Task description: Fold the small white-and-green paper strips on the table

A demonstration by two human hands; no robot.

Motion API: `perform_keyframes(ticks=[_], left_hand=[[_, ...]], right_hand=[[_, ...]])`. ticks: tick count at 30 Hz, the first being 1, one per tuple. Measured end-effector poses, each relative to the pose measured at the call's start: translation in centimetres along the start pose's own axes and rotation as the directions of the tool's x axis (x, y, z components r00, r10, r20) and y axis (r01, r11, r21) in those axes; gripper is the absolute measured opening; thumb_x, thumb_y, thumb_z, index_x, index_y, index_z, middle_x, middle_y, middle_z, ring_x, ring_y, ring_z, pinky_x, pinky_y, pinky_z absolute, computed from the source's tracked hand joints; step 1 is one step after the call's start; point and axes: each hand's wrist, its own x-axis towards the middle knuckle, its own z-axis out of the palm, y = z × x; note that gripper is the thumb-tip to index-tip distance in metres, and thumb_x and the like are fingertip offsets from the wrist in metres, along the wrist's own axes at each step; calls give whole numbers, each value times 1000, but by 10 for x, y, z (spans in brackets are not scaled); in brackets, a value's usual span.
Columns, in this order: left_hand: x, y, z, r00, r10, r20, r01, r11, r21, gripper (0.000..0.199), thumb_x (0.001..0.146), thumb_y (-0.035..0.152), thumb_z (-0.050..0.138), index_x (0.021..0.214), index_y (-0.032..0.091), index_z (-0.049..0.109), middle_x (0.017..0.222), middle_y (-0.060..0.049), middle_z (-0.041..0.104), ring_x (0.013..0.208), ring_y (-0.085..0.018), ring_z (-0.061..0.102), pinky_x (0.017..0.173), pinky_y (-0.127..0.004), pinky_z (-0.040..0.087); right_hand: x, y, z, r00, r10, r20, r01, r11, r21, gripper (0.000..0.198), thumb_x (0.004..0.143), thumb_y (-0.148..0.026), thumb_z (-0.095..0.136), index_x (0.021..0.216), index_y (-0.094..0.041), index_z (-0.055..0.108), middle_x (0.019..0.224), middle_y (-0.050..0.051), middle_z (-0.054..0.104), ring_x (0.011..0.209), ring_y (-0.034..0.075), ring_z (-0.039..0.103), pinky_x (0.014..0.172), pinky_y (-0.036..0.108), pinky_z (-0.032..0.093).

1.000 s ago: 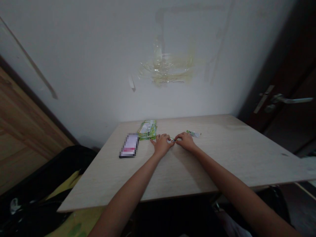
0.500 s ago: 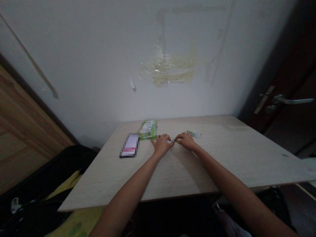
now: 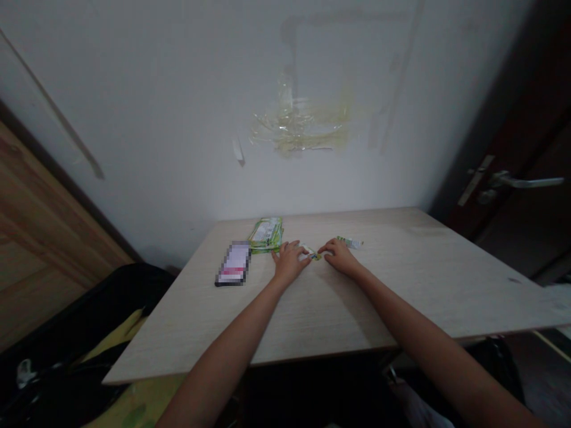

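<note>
A small green-and-white packet lies on the table between my hands, partly covered by my left fingers. My left hand rests over its left end, thumb and forefinger on it and the other fingers spread towards the stack. Just off the packet's right end is my right hand, its curled fingers a little apart with nothing visible in them. Behind my right hand lies another slim green-and-white packet. A stack of flat green packets sits beyond my left hand.
A phone, its screen blurred out, lies left of my left hand. The pale wooden table meets a wall with old tape at the back. To the right is a dark door with a metal handle.
My right fingers have come off the small packet and opened slightly. More of the packet shows between the hands. My left hand has shifted slightly left.
</note>
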Motion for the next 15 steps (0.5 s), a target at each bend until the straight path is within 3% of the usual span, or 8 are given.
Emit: perform_keyframes(ticks=[6,11,15], left_hand=[[-3,-2,0,999,42,-21,-41,999,33,25,87,47,64,107,37,73,145,-1,52,140,-29,32,113,-54,21],[-3,-1,-1,996,80,-46,-79,996,29,26,88,46,63,110,36,72,139,-3,56,135,-26,39,112,-50,22],[-4,-2,-1,991,114,-76,-113,993,11,26,89,44,62,110,32,72,128,-3,62,127,-24,46,110,-44,26]], right_hand=[[-2,0,0,999,-34,-2,34,999,-10,26,83,-15,61,103,-21,77,109,10,62,106,22,52,101,37,36],[-4,-1,-1,996,-86,-16,86,996,-30,35,84,-14,60,114,-25,74,115,9,59,111,23,51,104,39,34],[-5,-3,0,992,-125,10,126,991,-56,31,86,-14,57,106,-28,76,118,7,60,115,23,50,107,41,31]])
